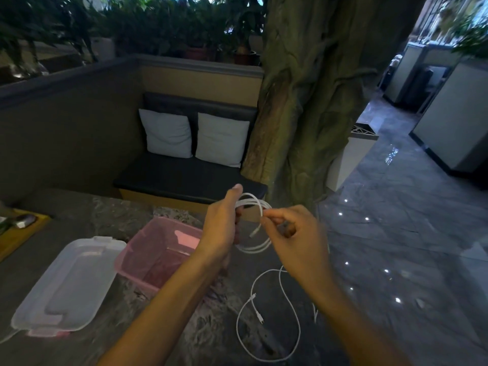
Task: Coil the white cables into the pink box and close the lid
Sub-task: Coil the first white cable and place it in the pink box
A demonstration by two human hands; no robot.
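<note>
My left hand [221, 228] grips a coiled white cable [257, 204] held in the air above the table, just right of the pink box [148, 247]. My right hand [293, 233] pinches the same coil at its right side between thumb and forefinger; a connector end dangles inside the loop. The pink box stands open with nothing visible inside. Its clear lid [68, 283] lies flat on the table to the left of the box. A second white cable [274, 313] lies loose in a wide loop on the table below my right hand.
The marble-patterned table [87, 207] ends at its right edge near my right forearm, with dark tiled floor beyond. A yellow board [18, 233] with small items sits at the far left. A bench with two pillows [195, 136] and a tree trunk stand behind.
</note>
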